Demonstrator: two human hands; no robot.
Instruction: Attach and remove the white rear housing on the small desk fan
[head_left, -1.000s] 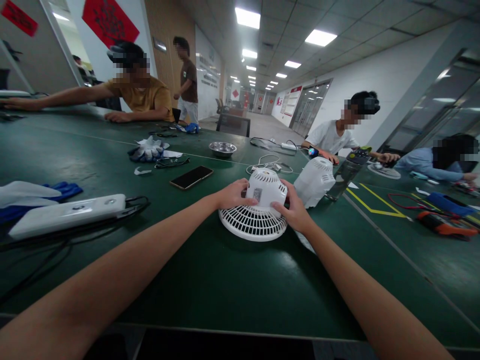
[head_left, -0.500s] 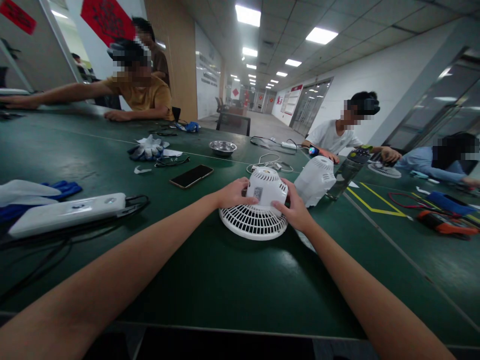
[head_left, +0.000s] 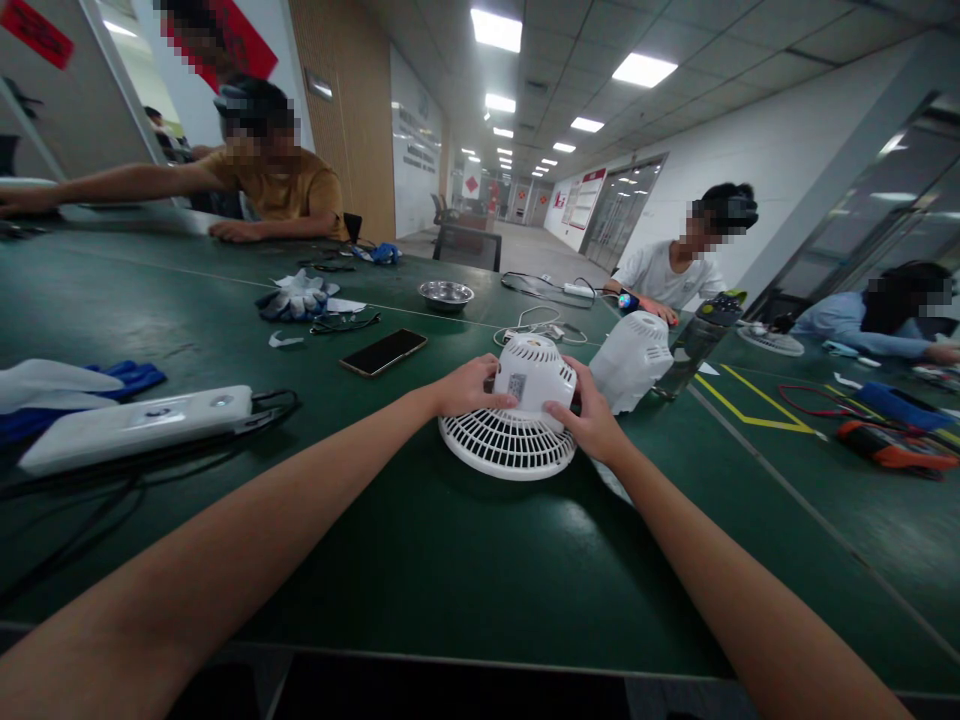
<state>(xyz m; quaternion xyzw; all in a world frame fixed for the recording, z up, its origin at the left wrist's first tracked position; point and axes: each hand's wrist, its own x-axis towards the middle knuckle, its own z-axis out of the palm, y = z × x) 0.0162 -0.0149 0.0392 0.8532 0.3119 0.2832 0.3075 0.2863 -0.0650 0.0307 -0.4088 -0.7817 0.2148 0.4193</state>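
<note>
A white fan head [head_left: 534,385] rests grille-down on the green table, its motor housing on top and its slotted round grille [head_left: 510,447] below. From the left, my left hand [head_left: 474,388] grips the housing, thumb beside a small printed label. On the other side my right hand [head_left: 587,408] holds the same housing, its thumb on the front and the other fingers partly hidden behind. Just beyond my right hand stands another white plastic housing [head_left: 632,362], with slots near its top.
Left lie a black phone [head_left: 384,352], a white power strip [head_left: 142,428] with cables, and gloves [head_left: 296,298]. A metal bowl [head_left: 445,295] sits further back. To the right are a clear bottle [head_left: 694,345] and an orange tool [head_left: 896,447]. Several people sit around the table.
My hands and the fan head stay in place. Across the table, the white-shirted person's arm has drawn back from the far fan grille, and a person standing at the left has shifted left.
</note>
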